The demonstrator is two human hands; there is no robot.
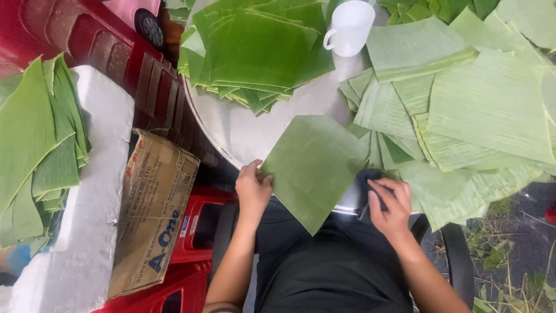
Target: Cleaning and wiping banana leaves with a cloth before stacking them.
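Note:
My left hand (253,186) pinches the left corner of a square-cut green leaf piece (313,168) that lies half on the round metal tray (249,130) and hangs over its near rim above my lap. My right hand (391,206) is curled around a dark handled tool, probably scissors (370,204), by the leaf's right side. A neat stack of dark green cut squares (258,49) lies at the tray's far side. A pile of paler uncut leaf sheets (475,104) spreads over the right half.
A white plastic mug (349,27) stands on the tray near the back. At left a white foam box (87,191) carries more leaf pieces (35,145). A brown cardboard flap (153,208) leans on red plastic stools (191,232).

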